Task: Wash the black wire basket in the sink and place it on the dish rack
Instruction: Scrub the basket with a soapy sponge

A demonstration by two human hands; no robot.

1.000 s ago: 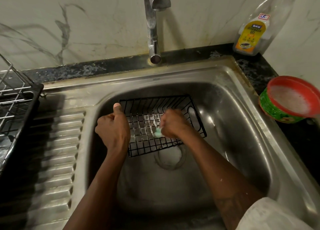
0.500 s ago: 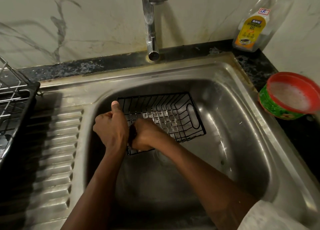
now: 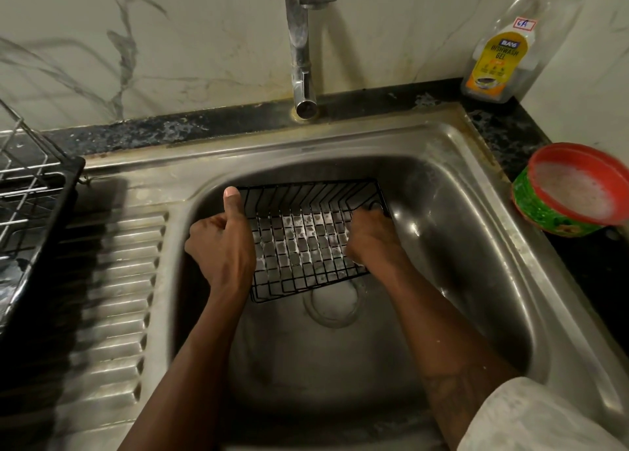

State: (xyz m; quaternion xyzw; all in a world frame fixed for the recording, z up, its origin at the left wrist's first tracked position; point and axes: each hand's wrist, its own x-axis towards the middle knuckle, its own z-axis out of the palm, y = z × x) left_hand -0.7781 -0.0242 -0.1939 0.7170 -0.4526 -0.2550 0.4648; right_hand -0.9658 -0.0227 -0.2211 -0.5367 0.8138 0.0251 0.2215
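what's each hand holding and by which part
The left hand grips the black wire basket by its left end; what the right hand holds cannot be told.

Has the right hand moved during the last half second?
Yes. The right hand slid rightwards along the black wire basket, from just left of the tap to right of it.

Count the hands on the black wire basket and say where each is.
2. The left hand grips the left end of the black wire basket, thumb raised. The right hand is curled at its right end, near the handle opening; anything it holds is hidden.
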